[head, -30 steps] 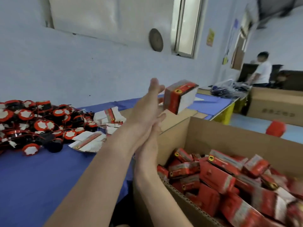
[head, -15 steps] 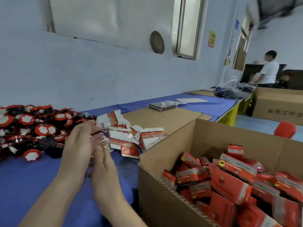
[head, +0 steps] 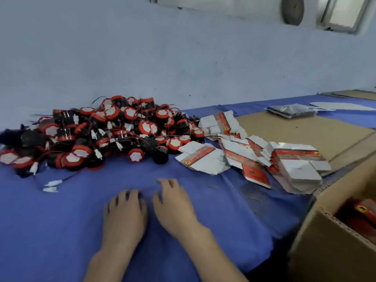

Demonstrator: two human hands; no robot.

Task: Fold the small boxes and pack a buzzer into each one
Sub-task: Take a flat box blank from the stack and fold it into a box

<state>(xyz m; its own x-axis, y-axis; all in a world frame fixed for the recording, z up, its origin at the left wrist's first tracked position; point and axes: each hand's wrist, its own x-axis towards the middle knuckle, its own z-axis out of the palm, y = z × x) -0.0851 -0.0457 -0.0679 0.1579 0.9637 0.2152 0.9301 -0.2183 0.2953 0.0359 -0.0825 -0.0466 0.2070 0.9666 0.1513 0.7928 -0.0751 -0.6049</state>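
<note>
Empty and loosely curled, left hand (head: pixel 124 212) and right hand (head: pixel 173 203) sit low at the blue cloth (head: pixel 61 231); starting a box likely means pinching up one flat box (head: pixel 200 159) to fold.

1. A pale, scuffed wall (head: pixel 142 58) runs behind the table; a dark round disc (head: pixel 293 10) hangs high on it, just beside a metal-framed window (head: pixel 343 13) at upper right.
2. A blue cloth (head: pixel 61 220) covers the table; a flat brown cardboard sheet (head: pixel 295 135) lies on its right side; a grey plastic packet (head: pixel 291 110) and a white paper sheet (head: pixel 341 106) rest at the far end.
3. Soft, even light falls across the scene.
</note>
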